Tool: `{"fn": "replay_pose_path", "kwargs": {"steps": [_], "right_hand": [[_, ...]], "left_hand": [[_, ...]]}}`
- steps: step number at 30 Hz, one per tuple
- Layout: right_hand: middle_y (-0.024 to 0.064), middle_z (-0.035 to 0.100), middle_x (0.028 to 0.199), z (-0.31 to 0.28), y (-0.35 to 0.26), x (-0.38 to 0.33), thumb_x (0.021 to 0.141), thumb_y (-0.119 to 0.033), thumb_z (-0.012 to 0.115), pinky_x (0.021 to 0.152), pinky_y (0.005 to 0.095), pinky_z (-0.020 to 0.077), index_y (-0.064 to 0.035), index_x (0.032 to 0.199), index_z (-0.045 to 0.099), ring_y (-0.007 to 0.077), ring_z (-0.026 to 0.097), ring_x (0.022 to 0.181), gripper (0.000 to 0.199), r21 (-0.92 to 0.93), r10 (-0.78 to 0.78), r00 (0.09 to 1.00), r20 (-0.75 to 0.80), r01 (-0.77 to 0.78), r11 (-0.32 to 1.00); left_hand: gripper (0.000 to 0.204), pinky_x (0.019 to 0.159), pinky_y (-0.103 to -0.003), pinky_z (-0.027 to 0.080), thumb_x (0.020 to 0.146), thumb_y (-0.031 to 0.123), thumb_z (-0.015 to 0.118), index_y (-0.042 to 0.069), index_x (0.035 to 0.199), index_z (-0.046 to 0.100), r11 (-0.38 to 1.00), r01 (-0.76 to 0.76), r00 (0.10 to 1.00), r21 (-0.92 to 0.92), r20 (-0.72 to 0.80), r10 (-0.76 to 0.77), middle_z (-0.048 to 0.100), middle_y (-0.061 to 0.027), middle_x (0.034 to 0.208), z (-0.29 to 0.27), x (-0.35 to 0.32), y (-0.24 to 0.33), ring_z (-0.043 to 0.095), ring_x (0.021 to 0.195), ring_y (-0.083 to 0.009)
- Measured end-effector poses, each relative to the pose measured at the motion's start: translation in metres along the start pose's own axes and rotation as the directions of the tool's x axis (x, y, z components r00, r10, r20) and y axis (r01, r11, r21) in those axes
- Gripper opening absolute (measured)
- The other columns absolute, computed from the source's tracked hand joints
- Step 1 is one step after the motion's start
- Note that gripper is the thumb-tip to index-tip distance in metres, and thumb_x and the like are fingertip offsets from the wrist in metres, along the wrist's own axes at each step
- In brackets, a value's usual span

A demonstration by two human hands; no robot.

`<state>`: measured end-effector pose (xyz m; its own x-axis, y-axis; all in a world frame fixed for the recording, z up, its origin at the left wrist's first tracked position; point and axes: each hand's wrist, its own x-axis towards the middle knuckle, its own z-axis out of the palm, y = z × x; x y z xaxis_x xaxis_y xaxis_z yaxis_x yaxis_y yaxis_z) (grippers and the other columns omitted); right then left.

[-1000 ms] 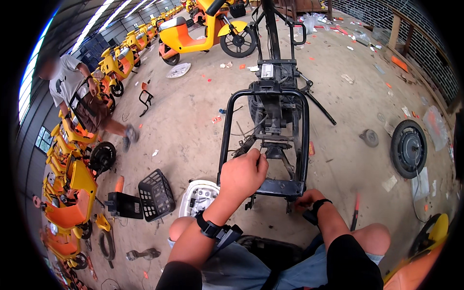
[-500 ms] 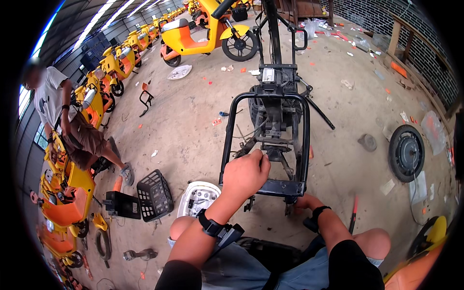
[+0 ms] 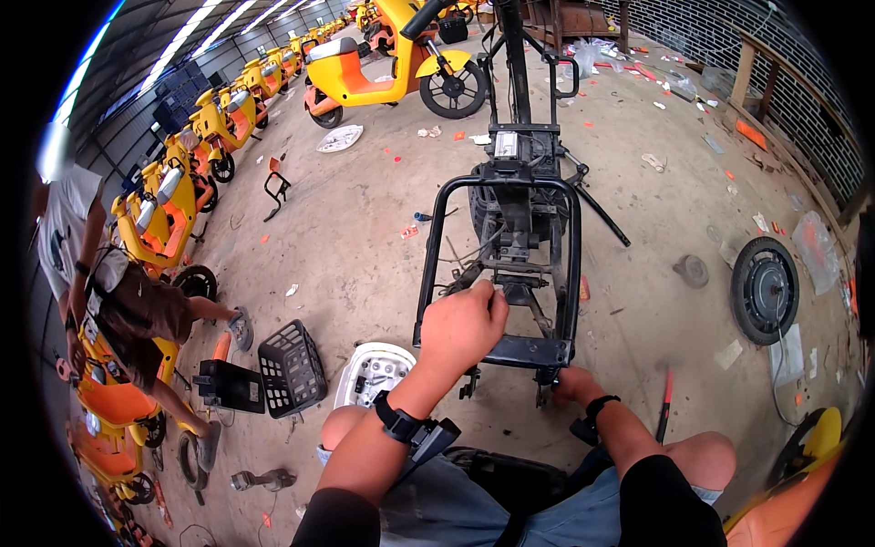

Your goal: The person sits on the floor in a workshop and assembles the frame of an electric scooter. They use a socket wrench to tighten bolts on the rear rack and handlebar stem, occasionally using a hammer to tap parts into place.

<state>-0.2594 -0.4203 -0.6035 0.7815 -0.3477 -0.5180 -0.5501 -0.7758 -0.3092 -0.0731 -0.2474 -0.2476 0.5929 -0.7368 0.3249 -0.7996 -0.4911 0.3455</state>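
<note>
In front of me stands a stripped black scooter frame [image 3: 577, 264], its looped tube rail toward me. My left hand [image 3: 463, 328] is closed above the rail's near crossbar [image 3: 529, 352], thumb and fingers bent together near the linkage inside the loop. Whatever lies in its fingers is hidden. At the lower right corner of the crossbar, my right hand [image 3: 574, 385] is low, with curled fingers partly hidden beside a bracket. I cannot make out what it grips. Both wrists wear black straps.
Left of my knees lie a white parts tray [image 3: 343, 390], a black crate [image 3: 290, 365] and a power tool [image 3: 264, 479]. A red-handled tool [image 3: 667, 401] and a wheel [image 3: 766, 290] lie to the right. Another person [image 3: 100, 283] walks by yellow scooters [image 3: 150, 223].
The other person has stepped further left and nearer, one foot now beside the loose tyre. My hands stay almost where they were, the right one shifted only slightly.
</note>
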Motion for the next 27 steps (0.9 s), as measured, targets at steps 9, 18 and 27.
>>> {"fn": "replay_pose_path", "kwargs": {"steps": [9,18,27], "right_hand": [[0.0141,0.074,0.097,-0.006,-0.014,-0.017,0.079,-0.03,0.067,0.084,0.0451,0.0573,-0.0118,0.093,0.077,0.0336,0.071,0.096,0.025,-0.068,0.035,0.995,-0.089,-0.041,0.997],[0.016,0.074,0.092,0.006,-0.01,-0.015,0.078,-0.029,0.069,0.081,0.0454,0.0573,-0.0119,0.09,0.077,0.0345,0.071,0.091,0.023,-0.088,-0.013,0.978,-0.21,-0.006,0.996],[0.0133,0.07,0.074,0.012,0.031,0.027,0.074,-0.023,0.073,0.067,0.0395,0.0532,-0.0064,0.082,0.074,0.0263,0.069,0.069,0.018,0.356,-0.046,0.948,0.315,-0.073,0.931]], "left_hand": [[0.029,0.06,-0.052,0.05,0.094,0.028,0.059,0.004,0.077,0.061,1.0,0.02,1.0,-0.014,0.009,-0.02,0.064,-0.0191,0.064,0.0,0.0,-0.001,0.064,0.063,-0.041],[0.029,0.06,-0.052,0.05,0.093,0.029,0.06,0.005,0.078,0.062,0.999,0.032,0.999,-0.029,0.015,-0.031,0.064,-0.0187,0.064,-0.002,-0.002,-0.001,0.064,0.063,-0.0408],[0.03,0.06,-0.052,0.05,0.094,0.03,0.059,0.005,0.079,0.062,0.999,0.022,1.0,-0.049,0.003,-0.022,0.064,-0.0186,0.064,-0.001,0.001,0.002,0.064,0.063,-0.0407]]}}
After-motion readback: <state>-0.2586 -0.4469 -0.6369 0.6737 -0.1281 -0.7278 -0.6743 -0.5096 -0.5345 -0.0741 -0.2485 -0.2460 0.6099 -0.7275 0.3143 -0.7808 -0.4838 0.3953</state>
